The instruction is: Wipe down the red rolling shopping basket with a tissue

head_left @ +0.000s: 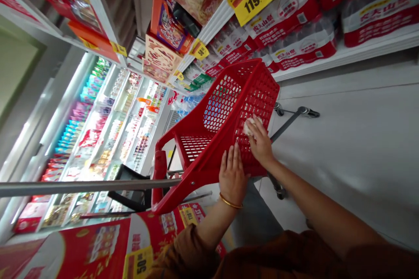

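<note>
A red plastic shopping cart (199, 161) stands in front of me, tilted in this slanted view, with honeycomb holes in its walls. My left hand (233, 172), with a gold bangle at the wrist, lies flat on the cart's solid side panel, fingers stretched out. Further along the same side, my right hand (261, 143) presses a crumpled whitish cloth (251, 125) against the perforated wall. Part of the cloth is hidden under the fingers. The cart's grey metal legs and wheels (309, 112) show beyond my right hand.
Shrink-wrapped water bottles (291, 22) fill the low shelf beyond the cart. A lit refrigerated display (108, 126) runs along the left. Red gift boxes (108, 244) with yellow price tags are stacked at lower left, near my left arm. Pale floor (353, 139) spreads at right.
</note>
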`<state>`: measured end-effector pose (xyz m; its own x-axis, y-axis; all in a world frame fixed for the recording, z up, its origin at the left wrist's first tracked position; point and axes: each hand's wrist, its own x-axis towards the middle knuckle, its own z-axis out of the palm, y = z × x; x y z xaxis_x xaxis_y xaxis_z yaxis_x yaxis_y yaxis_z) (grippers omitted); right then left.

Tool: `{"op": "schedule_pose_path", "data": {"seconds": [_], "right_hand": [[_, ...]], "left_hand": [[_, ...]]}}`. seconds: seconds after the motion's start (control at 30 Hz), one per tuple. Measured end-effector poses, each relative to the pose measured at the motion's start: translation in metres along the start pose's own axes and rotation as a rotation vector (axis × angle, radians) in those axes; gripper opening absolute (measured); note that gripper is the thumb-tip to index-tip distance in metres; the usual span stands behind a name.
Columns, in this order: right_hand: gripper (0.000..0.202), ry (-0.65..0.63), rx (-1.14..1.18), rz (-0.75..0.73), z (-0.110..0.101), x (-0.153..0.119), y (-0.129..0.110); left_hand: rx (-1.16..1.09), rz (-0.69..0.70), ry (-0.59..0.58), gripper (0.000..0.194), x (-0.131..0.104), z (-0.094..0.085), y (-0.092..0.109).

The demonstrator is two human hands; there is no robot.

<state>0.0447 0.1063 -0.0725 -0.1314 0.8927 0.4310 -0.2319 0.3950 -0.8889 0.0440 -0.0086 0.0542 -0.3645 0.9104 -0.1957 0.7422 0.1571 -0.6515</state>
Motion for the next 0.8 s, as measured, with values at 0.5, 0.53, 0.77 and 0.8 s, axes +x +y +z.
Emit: {"op": "schedule_pose_path", "data": {"seconds": [0.5, 0.53, 0.77, 0.8], "right_hand": [[0.044, -0.137, 0.056, -0.056, 0.007, -0.077, -0.016], [0.044, -0.141, 0.049, -0.071, 0.006, -0.081, -0.015], [0.049, -0.236, -0.016, -0.285, -0.017, -0.097, -0.012], [0.049, -0.226, -0.02, -0.287, -0.019, -0.091, -0.013]], "left_hand": [[0.049, 0.041, 0.109, 0.063, -0.006, 0.003, -0.006], [0.055, 0.048, 0.115, 0.061, -0.006, 0.003, -0.007], [0.053, 0.028, 0.141, 0.057, -0.009, -0.002, -0.014], [0.049, 0.026, 0.147, 0.057, -0.009, -0.001, -0.014]]}}
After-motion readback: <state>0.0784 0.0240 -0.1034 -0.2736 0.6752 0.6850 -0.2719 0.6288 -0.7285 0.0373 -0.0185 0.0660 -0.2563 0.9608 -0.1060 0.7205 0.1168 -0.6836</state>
